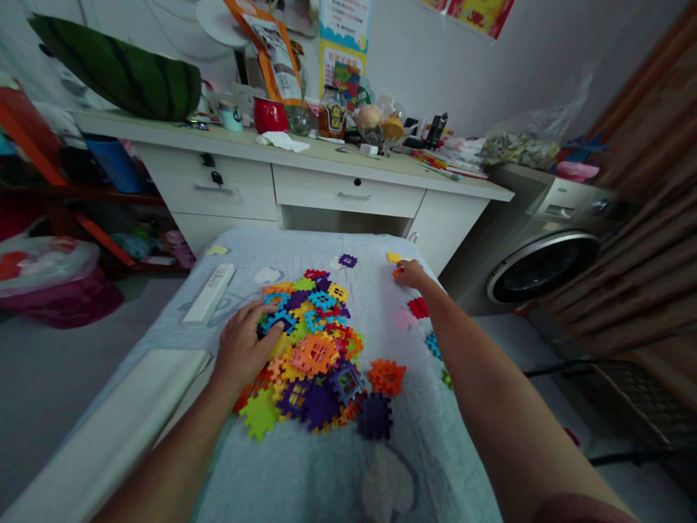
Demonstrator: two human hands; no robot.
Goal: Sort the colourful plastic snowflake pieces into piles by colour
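A heap of bright plastic interlocking tiles (316, 349) lies on a pale blue cloth-covered surface (305, 472). My left hand (245, 341) rests flat on the heap's left side, fingers spread over a blue tile (277, 319). My right hand (409, 274) reaches to the far right corner, fingers closed round a small orange tile (397, 272) next to a yellow tile (393, 257). Loose tiles lie apart: purple (347, 260), red (418, 308), orange (386, 376), dark purple (375, 415).
A white remote control (209, 293) lies at the left edge. Beyond stands a white desk (337, 192) cluttered with a red mug (269, 115), jars and a watermelon (123, 73). A washing machine (544, 261) sits to the right, a pink basin (54, 287) on the floor left.
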